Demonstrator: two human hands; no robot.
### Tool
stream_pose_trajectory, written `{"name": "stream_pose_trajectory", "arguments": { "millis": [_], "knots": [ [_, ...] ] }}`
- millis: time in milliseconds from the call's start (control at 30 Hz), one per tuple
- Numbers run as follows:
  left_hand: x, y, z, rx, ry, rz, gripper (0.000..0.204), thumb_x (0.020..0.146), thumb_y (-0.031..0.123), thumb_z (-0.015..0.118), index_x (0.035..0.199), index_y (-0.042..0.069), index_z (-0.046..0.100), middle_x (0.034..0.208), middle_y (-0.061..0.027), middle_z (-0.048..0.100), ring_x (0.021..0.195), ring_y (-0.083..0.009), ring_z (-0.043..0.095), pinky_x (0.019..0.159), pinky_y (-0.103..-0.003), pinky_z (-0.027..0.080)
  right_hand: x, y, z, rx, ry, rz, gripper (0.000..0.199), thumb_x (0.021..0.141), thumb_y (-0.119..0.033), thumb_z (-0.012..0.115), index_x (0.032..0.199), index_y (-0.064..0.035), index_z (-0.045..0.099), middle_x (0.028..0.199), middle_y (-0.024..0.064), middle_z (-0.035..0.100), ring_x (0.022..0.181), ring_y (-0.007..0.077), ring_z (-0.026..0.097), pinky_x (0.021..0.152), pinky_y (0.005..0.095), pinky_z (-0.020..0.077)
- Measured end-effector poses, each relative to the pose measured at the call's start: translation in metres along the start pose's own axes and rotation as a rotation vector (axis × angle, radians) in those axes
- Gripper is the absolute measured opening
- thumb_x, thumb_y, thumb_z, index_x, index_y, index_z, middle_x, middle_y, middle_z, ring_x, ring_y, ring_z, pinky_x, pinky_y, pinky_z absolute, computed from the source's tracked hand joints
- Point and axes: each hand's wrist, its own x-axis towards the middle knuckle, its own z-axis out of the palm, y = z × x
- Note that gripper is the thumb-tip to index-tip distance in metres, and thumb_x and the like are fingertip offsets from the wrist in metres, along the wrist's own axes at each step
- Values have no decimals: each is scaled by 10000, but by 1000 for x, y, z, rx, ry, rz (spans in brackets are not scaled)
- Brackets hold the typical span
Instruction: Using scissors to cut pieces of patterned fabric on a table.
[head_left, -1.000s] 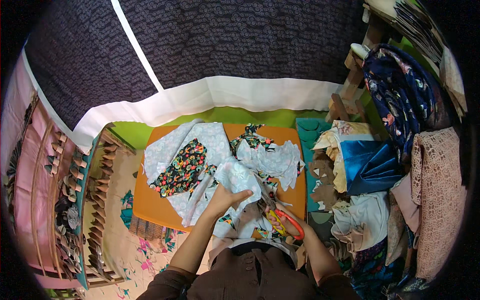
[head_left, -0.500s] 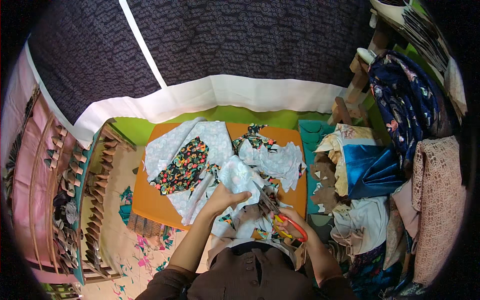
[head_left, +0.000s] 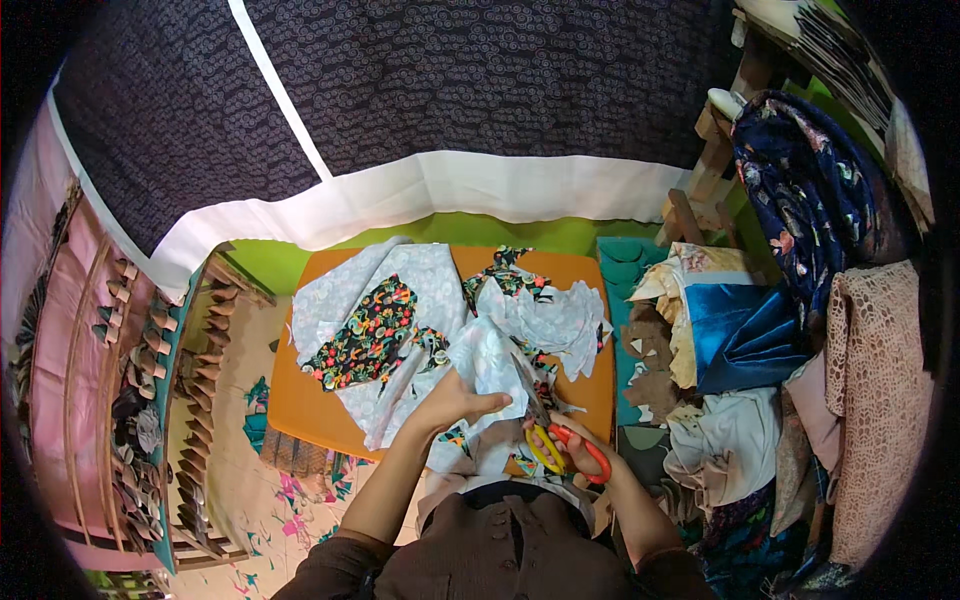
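Observation:
My left hand (head_left: 455, 402) is closed on a piece of pale, faintly patterned fabric (head_left: 487, 352), its thumb lying on top and pointing right. In my right hand (head_left: 607, 450) is a pair of scissors (head_left: 541, 447) with one yellow and one red handle. The handles are spread, and the blades reach up to the right edge of the pale piece. Exactly where the blades meet the cloth is hard to make out. Black floral fabric pieces (head_left: 365, 340) and a larger pale sheet (head_left: 425, 275) lie beneath and beyond my hands.
The cloth lies on an orange table (head_left: 305, 400). At right are brown cut shapes (head_left: 648, 350), folded blue satin (head_left: 745, 335) and white cloth (head_left: 725, 445). A rack of pointed shoe-like forms (head_left: 195, 400) stands at left. Coloured scraps (head_left: 292, 525) litter the floor.
The scissors' handles have spread apart, and the scissors have shifted slightly toward me and left. The pale piece in my left hand has tilted a little, with the hand slightly lower.

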Motion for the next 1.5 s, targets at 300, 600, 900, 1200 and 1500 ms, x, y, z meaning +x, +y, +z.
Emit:
{"name": "stream_pose_trajectory", "arguments": {
  "millis": [300, 600, 900, 1200, 1500],
  "knots": [
    [-2, 3, 5, 13, 10, -99, 755, 622, 120, 703, 1230, -13, 277, 819, -59, 528, 543, -93, 486, 390, -202, 356, -9, 5, -2, 57, -49, 56, 932, 605, -776, 399, 1145, -17, 367, 796, -4, 409, 635, 58, 392, 550, 175, 345],
    [3, -6, 9, -37, 63, 80, 648, 628, 112, 700, 1170, 20, 357, 812, -49, 541, 561, -83, 496, 373, -196, 346, -15, 11, 2, 121, -45, 2, 957, 603, -776, 406, 1213, -45, 309, 874, -6, 376, 732, 77, 363, 656, 199, 335],
    [2, -6, 12, -153, 50, 26, 577, 646, 61, 694, 1129, 27, 380, 764, -31, 550, 587, -89, 522, 396, -191, 360, -17, 4, 4, 162, -3, 9, 897, 594, -777, 405, 1102, -38, 387, 778, -11, 375, 626, 55, 339, 525, 165, 307],
    [0, -2, 7, -77, 24, -6, 588, 638, 75, 702, 1120, 14, 371, 755, -51, 556, 562, -100, 530, 367, -197, 358, -19, 0, 11, 183, 44, 16, 830, 648, -739, 404, 1060, -18, 400, 715, -19, 383, 556, 32, 344, 448, 141, 290],
    [-4, 2, 14, -35, -54, -46, 593, 639, 91, 702, 1116, -1, 362, 747, -51, 559, 563, -99, 536, 375, -204, 370, -11, -2, 15, 84, 11, -40, 857, 663, -755, 346, 1113, -26, 365, 810, -6, 371, 697, 65, 356, 555, 180, 327]
  ]
}}
